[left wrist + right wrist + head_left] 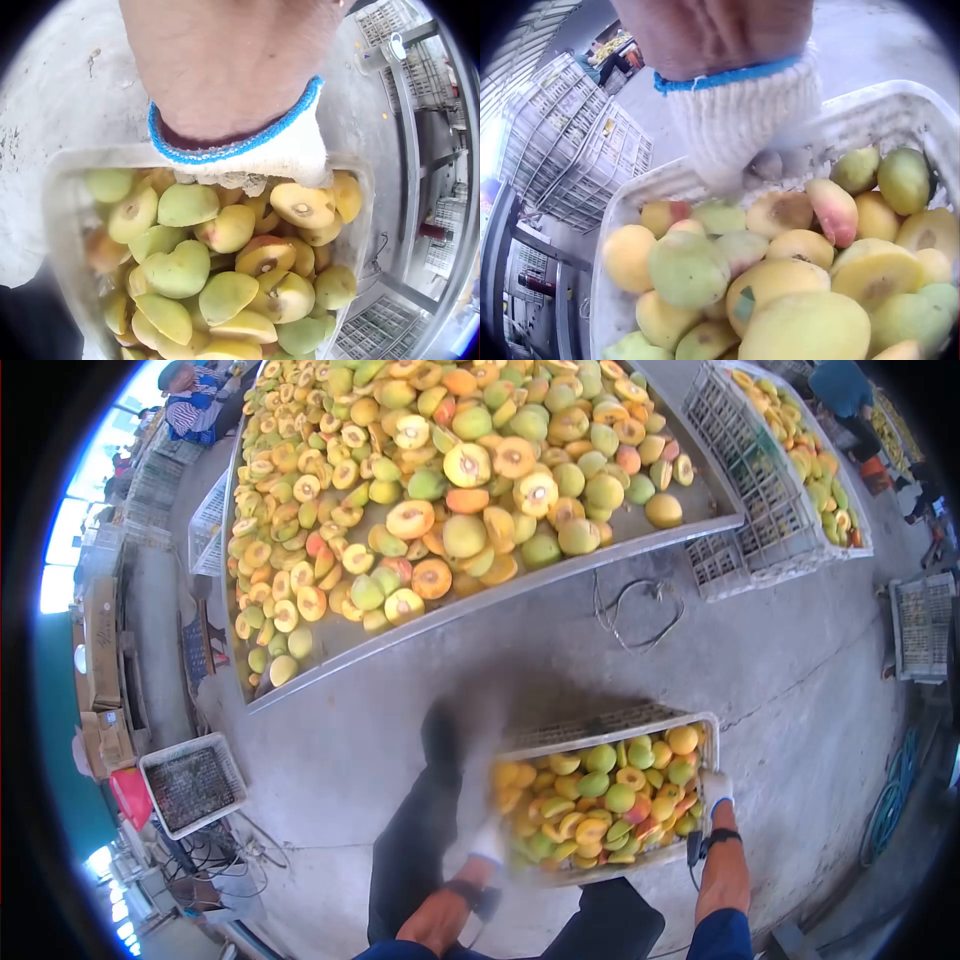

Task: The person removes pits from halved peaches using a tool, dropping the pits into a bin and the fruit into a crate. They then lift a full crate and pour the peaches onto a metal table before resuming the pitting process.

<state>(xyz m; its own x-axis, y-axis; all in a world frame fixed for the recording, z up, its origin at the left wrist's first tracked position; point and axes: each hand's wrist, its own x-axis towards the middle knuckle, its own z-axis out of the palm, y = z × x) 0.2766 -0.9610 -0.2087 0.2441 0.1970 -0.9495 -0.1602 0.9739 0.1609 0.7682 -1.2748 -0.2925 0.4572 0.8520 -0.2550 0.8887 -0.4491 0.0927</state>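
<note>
A white plastic crate (600,732) full of halved yellow-green peaches (605,800) hangs between my two hands above the concrete floor. My left hand (489,842), in a white glove with a blue cuff, grips the crate's left rim (90,159). My right hand (714,787), gloved the same way, grips the right rim (832,120). In the left wrist view my gloved hand (259,154) curls over the edge above the fruit (225,262). In the right wrist view my gloved hand (742,120) hooks the wall over the peaches (795,262).
A long metal table (640,542) heaped with halved peaches (440,490) stretches ahead. Crates (775,490) with fruit stand at its right end, an empty crate (190,785) lies on the floor at left, cables (640,610) lie under the table. A person (190,405) stands far left.
</note>
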